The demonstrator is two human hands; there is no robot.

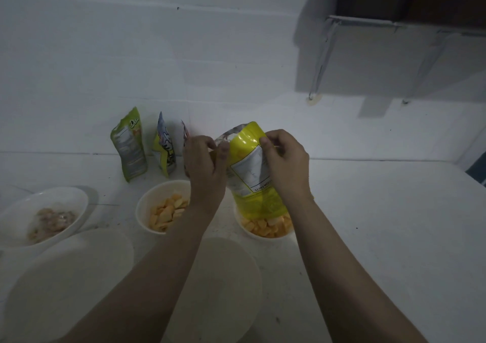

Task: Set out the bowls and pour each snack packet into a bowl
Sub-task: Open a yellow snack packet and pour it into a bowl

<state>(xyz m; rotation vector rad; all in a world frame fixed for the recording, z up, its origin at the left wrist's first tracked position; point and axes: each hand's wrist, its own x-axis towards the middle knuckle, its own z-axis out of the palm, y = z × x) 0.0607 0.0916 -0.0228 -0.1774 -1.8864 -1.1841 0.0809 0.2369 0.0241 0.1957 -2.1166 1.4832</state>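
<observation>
You hold a yellow snack packet (251,169) upside down over the right-hand bowl (263,233), its mouth down among the orange pieces (267,225) already heaped there. The packet is glossy yellow with a white nutrition panel whose print reads inverted, and its silver sealed end points up. Your right hand (285,161) pinches the packet's upper edge with curled fingers; your left hand (206,166) pinches the silver end from the other side.

Just left of that bowl a second white bowl (147,208) holds similar orange pieces. Further left, a wider bowl (76,200) holds paler snacks, though the dim light makes them hard to identify. Two shallow white bowls sit nearer you, one on the left (71,277) and one (231,277) between your forearms.

Against the wall stand a green packet (128,145) and a yellow-and-blue packet (164,148), with a third packet (185,132) mostly hidden behind your left hand. All of it rests on a white counter (381,224).
</observation>
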